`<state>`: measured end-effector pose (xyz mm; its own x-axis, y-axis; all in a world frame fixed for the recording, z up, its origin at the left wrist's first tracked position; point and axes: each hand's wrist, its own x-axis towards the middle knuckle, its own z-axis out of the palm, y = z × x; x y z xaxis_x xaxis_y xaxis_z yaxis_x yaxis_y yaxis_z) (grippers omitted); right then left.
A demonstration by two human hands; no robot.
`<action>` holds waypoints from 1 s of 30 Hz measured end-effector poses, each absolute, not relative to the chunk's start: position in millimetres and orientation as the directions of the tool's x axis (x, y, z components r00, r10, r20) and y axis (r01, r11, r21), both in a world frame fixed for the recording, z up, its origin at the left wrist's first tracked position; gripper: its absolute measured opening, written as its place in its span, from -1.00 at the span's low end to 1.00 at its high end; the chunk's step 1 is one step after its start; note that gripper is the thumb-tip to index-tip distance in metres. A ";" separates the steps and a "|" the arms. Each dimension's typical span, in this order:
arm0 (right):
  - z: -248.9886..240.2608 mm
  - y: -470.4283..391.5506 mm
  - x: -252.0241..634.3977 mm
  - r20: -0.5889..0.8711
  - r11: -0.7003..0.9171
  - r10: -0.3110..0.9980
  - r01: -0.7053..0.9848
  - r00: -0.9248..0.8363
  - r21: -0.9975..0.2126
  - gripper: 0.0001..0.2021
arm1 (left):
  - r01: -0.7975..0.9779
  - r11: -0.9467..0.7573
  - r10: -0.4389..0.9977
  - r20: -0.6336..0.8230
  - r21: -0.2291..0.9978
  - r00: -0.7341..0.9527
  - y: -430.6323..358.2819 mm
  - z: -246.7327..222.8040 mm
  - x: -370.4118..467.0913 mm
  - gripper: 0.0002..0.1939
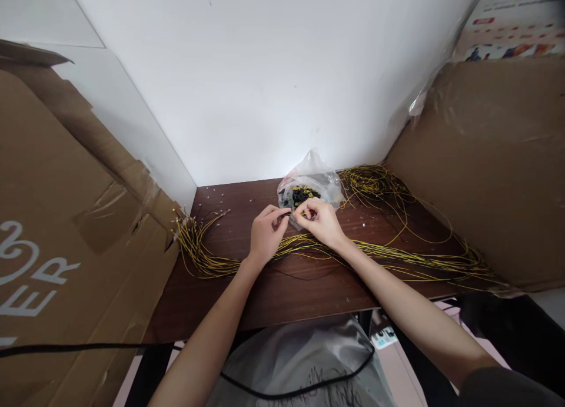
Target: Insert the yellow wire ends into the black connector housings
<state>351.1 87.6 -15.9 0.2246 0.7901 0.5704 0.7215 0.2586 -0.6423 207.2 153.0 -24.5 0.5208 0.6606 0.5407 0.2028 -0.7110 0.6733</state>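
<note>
At the middle of the dark brown table (309, 295), my left hand (266, 233) is closed, pinching a small dark piece at its fingertips. My right hand (321, 219) is closed too, its thumb and finger pressed together beside the left fingertips; what it holds is too small to make out. Just behind both hands lies an open clear plastic bag (314, 170) with small black and yellow parts (304, 194) in it. A long bundle of yellow and black wires (216, 268) runs across the table beneath my hands and forearms.
A tangled coil of yellow and black wire (368, 180) lies at the back right. Cardboard boxes stand left (79, 189) and right (477, 177), with a white wall (282, 83) behind. Below the front edge are a plastic bag (304, 360) and a black cable (282, 395).
</note>
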 end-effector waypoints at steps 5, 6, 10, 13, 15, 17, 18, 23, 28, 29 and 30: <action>-17.1 87.4 351.1 0.587 0.261 0.775 0.726 0.235 -0.636 -0.86 | 0.263 -0.766 0.618 0.561 0.586 0.550 150.2 -24.6 206.0 -0.75; -17.5 87.4 351.2 0.588 0.258 0.774 0.729 0.236 -0.634 -0.87 | 0.270 -0.773 0.612 0.564 0.574 0.554 150.1 -24.8 205.8 -0.75; -17.9 86.9 350.6 0.591 0.239 0.774 0.759 0.228 -0.606 -0.89 | 0.285 -0.800 0.585 0.577 0.529 0.570 150.0 -25.4 205.6 -0.75; -18.0 85.9 348.4 0.596 0.224 0.773 0.786 0.217 -0.577 -0.90 | 0.290 -0.817 0.564 0.585 0.499 0.582 149.5 -25.5 205.9 -0.75; -18.3 85.3 346.6 0.596 0.219 0.772 0.790 0.219 -0.573 -0.91 | 0.284 -0.824 0.555 0.591 0.491 0.586 149.3 -25.4 206.3 -0.76; -18.9 85.1 345.4 0.598 0.228 0.771 0.782 0.219 -0.580 -0.91 | 0.280 -0.823 0.555 0.598 0.494 0.578 149.4 -25.2 206.6 -0.78; -19.2 85.1 345.0 0.599 0.235 0.769 0.774 0.222 -0.588 -0.90 | 0.281 -0.822 0.558 0.601 0.496 0.571 149.7 -25.2 206.7 -0.78; -20.5 86.6 344.8 0.578 0.275 0.780 0.698 0.240 -0.662 -0.88 | 0.326 -0.788 0.607 0.574 0.522 0.550 151.6 -25.2 206.1 -0.81; -23.5 88.5 345.2 0.540 0.280 0.805 0.645 0.246 -0.711 -0.85 | 0.340 -0.748 0.653 0.540 0.571 0.531 152.3 -25.8 204.6 -0.82; -24.0 88.9 345.6 0.533 0.280 0.809 0.635 0.247 -0.720 -0.85 | 0.340 -0.757 0.644 0.546 0.558 0.536 152.5 -25.9 204.2 -0.82; -24.3 89.3 346.1 0.528 0.283 0.814 0.626 0.244 -0.726 -0.85 | 0.341 -0.770 0.630 0.554 0.540 0.544 152.9 -25.9 203.8 -0.82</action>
<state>346.1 89.3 -24.3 0.2444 0.8136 0.5276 0.6264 0.2828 -0.7264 203.8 152.9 -25.9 0.5441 0.6298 0.5543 0.3409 -0.7697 0.5398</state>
